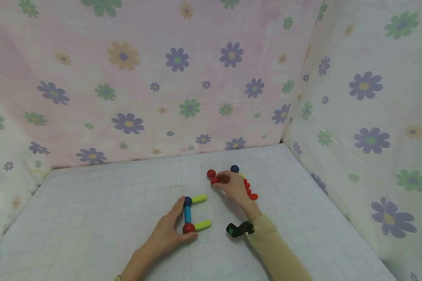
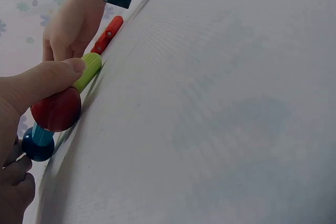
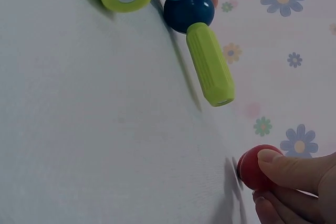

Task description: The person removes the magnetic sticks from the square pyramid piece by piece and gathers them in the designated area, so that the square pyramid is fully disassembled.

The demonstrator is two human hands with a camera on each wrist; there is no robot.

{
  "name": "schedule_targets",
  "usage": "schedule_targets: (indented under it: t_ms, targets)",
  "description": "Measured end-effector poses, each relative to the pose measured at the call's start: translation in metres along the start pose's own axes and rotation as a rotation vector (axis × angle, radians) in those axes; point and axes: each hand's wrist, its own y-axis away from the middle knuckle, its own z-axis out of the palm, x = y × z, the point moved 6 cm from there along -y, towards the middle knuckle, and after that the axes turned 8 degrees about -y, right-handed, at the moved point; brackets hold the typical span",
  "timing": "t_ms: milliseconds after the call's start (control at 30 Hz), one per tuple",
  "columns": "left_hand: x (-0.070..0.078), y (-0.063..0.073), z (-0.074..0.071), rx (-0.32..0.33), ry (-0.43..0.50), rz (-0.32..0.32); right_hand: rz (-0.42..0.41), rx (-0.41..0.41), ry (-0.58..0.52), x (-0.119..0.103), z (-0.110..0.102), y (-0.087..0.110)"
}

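Note:
My left hand (image 1: pixel 164 231) holds a C-shaped piece of a magnetic ball-and-rod set, thumb by its red ball (image 1: pixel 188 228) and fingers by its dark blue ball (image 1: pixel 188 201). A light blue rod (image 1: pixel 187 214) joins those balls. From each ball a yellow-green rod (image 1: pixel 202 225) points right; the other yellow-green rod (image 3: pixel 210 64) shows its free end in the right wrist view. Farther back, my right hand (image 1: pixel 235 188) pinches a loose red ball (image 3: pixel 257 167) between thumb and fingers. Just behind it lies another red ball (image 1: pixel 211 173).
Beyond the right hand sit a dark blue ball (image 1: pixel 234 168) and several red rods (image 1: pixel 253 196), partly hidden by that hand. A bit of yellow-green shows there too. A dark wrist device (image 1: pixel 237 230) juts from the right wrist. Flowered cloth walls (image 1: pixel 154 97) enclose the white-covered table (image 1: pixel 91 218).

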Motion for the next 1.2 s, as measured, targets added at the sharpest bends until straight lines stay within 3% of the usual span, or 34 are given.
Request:
schedule_targets:
  t_ms: [433,1033,1200]
  targets:
    - [0.0007,0.0006,0.0002,0.003,0.009,0.003,-0.004,-0.002,0.046,0.0036,0.0047,0.0010]
    - [0.0014,0.0009,0.0001,0.008,0.002,0.003,0.012,-0.036,0.007,0.0071,0.0063,-0.0001]
    - [0.0011,0.0007,-0.0001,0.003,-0.001,-0.005,0.003,-0.021,0.027,-0.0005,0.0011,0.0003]
